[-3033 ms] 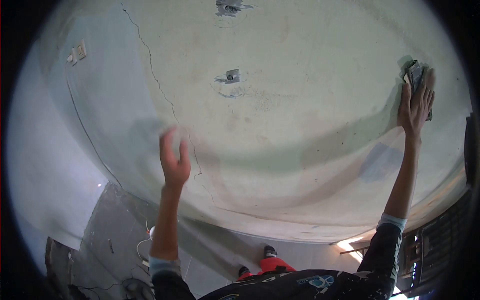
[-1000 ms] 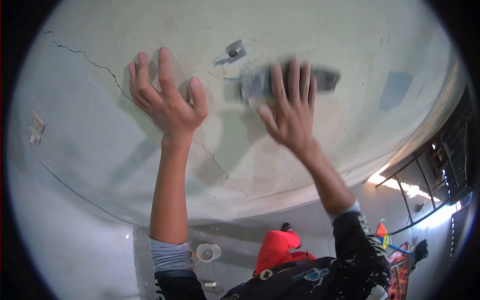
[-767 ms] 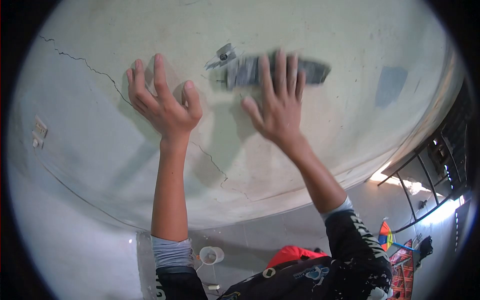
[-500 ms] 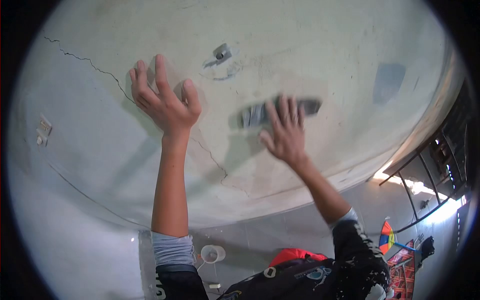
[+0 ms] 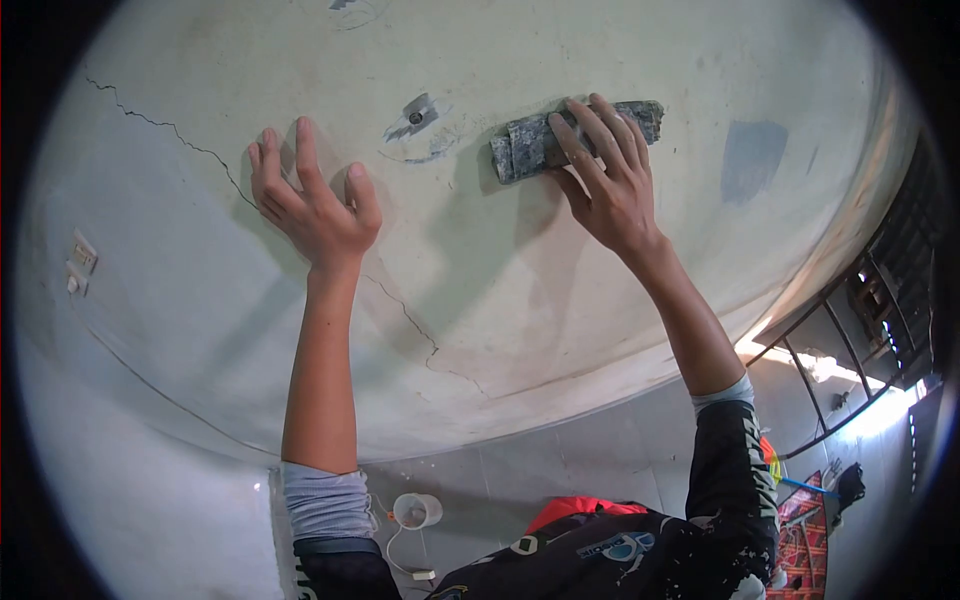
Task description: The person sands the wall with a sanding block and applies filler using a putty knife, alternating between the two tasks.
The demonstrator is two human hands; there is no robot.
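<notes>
One empty left hand (image 5: 318, 214) spreads at upper left, while the right hand (image 5: 622, 190) curls over a dark block (image 5: 521, 150) that uneven pressure could make slip.

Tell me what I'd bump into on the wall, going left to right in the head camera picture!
Wall socket, left hand, small grey patch, dark block under the right hand, larger blue-grey patch.
</notes>
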